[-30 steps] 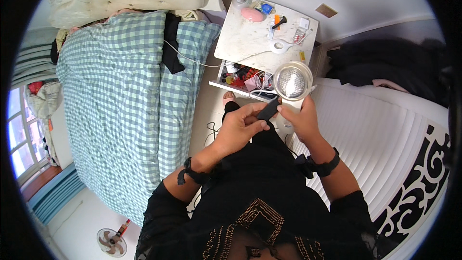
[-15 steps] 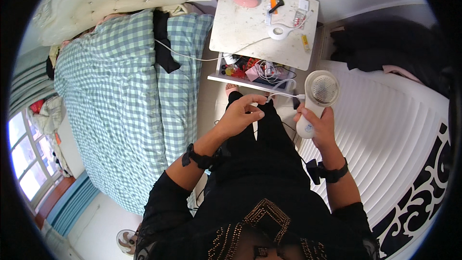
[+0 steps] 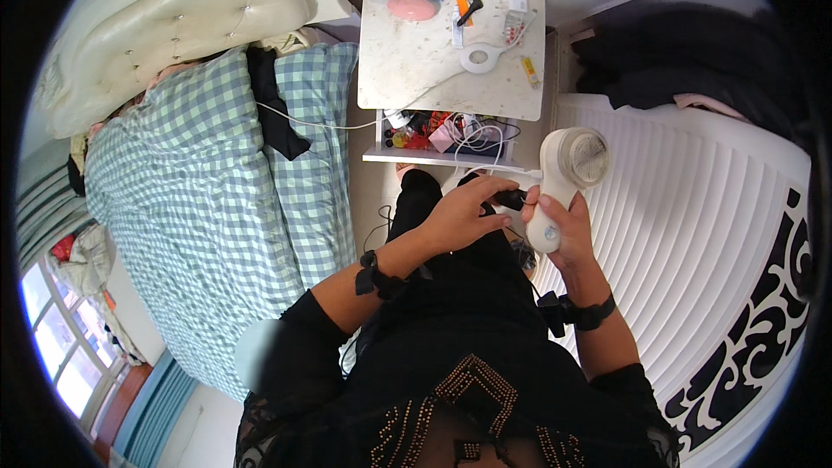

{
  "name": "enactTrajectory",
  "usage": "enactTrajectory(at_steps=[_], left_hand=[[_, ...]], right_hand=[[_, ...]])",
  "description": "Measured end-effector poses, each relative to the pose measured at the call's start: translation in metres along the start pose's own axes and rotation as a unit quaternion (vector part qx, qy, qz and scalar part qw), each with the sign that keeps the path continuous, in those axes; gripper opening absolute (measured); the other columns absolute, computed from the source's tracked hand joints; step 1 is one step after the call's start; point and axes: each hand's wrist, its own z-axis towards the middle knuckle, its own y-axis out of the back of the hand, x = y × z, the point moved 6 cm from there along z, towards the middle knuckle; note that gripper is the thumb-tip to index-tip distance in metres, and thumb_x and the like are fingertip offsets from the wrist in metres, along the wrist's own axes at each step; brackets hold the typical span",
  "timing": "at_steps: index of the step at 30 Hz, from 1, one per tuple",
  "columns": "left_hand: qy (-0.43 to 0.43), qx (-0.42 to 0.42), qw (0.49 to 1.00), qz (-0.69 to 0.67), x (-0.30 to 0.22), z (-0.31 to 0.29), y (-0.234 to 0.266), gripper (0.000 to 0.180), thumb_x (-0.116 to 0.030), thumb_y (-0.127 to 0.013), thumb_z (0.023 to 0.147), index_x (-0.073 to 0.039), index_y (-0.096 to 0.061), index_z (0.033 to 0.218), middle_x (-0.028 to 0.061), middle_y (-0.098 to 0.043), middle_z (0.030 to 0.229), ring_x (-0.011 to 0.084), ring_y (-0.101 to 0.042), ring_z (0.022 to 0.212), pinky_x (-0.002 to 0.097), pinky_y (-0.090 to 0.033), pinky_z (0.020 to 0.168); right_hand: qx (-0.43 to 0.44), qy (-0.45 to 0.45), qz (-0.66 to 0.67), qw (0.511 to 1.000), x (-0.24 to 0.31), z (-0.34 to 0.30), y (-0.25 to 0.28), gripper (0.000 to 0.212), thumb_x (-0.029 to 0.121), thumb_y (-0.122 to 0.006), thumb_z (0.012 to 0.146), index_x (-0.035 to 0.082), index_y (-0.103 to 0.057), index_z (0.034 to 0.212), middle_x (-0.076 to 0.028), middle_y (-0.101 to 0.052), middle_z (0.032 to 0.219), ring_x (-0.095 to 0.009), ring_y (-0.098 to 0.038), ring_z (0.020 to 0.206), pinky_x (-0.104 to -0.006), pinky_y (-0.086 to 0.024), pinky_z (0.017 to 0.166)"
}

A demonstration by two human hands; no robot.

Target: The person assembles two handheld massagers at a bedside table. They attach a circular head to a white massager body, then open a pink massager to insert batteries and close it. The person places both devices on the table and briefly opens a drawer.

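Note:
My right hand (image 3: 563, 224) is wrapped around the handle of a white fabric shaver (image 3: 544, 230). Its round head, with a perforated metal disc (image 3: 589, 158), points up and away from me. A white cable (image 3: 507, 170) joins the shaver's side and runs left toward the drawer. Close on the left, my left hand (image 3: 468, 217) has its fingers curled at a small black piece (image 3: 510, 199) beside the handle. What kind of thing that piece is cannot be made out, and some of my left fingers are hidden.
Ahead stands a white bedside table (image 3: 407, 56) carrying a pink oval case (image 3: 412, 7), a black-handled tool (image 3: 469, 10) and a white ring-shaped device (image 3: 478, 57). Its open drawer (image 3: 433, 158) holds cables and small items. A checked quilt (image 3: 191, 208) lies left; a white ribbed panel (image 3: 659, 208) is right.
My left hand has moved right, up to the shaver, and now has the black piece at its fingers. The shaver's head has tilted sideways. The view has shifted slightly.

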Motion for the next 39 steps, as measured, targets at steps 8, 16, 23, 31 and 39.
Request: enactTrajectory(at_steps=[8,16,23,31,39], left_hand=[[0.009,-0.004,0.994,0.113,-0.002,-0.017,0.040,0.036,-0.022,-0.071,0.078,-0.007,-0.061,0.109,0.0121,-0.064,0.094,0.0268,-0.064,0.081,0.0328,-0.050,0.070],[0.137,-0.191,0.972,-0.001,0.122,0.035,0.161,0.035,-0.016,-0.069,0.080,0.001,-0.060,0.109,0.0097,-0.067,0.081,0.0170,-0.064,0.071,0.0294,-0.050,0.068],[0.228,-0.247,0.942,0.012,0.238,0.128,0.209,0.043,-0.010,-0.067,0.078,0.001,-0.056,0.119,0.0103,-0.066,0.081,0.0148,-0.061,0.062,0.0297,-0.047,0.054],[0.185,-0.324,0.921,-0.115,0.273,0.168,0.217,0.049,-0.006,-0.064,0.082,0.001,-0.050,0.128,0.0091,-0.065,0.085,0.0128,-0.057,0.061,0.0274,-0.046,0.053],[0.235,-0.089,0.957,-0.145,0.165,0.166,0.088,0.029,-0.020,-0.057,0.091,-0.002,-0.062,0.114,0.0085,-0.066,0.106,0.0154,-0.059,0.099,0.0284,-0.046,0.088]], right_hand=[[-0.109,0.033,0.016,0.993,-0.015,0.000,0.003,0.022,0.013,-0.059,0.088,-0.002,-0.056,0.105,-0.009,-0.064,0.085,-0.015,-0.062,0.070,-0.0253,-0.051,0.062],[-0.093,0.061,-0.064,0.992,0.003,-0.028,0.031,0.029,0.008,-0.063,0.079,-0.002,-0.053,0.105,-0.010,-0.061,0.083,-0.019,-0.062,0.067,-0.0300,-0.052,0.060],[-0.021,-0.073,-0.131,0.988,-0.005,-0.021,0.050,0.040,-0.003,-0.073,0.069,0.000,-0.054,0.105,-0.010,-0.064,0.082,-0.021,-0.065,0.071,-0.0343,-0.054,0.067],[0.054,-0.156,-0.138,0.977,-0.016,0.031,0.093,0.046,0.001,-0.078,0.067,-0.002,-0.057,0.108,-0.009,-0.067,0.089,-0.017,-0.067,0.075,-0.0310,-0.055,0.066],[0.200,-0.146,-0.211,0.946,-0.003,0.080,0.115,0.065,0.006,-0.078,0.067,0.001,-0.050,0.126,-0.010,-0.061,0.116,-0.020,-0.058,0.109,-0.0329,-0.044,0.095]])
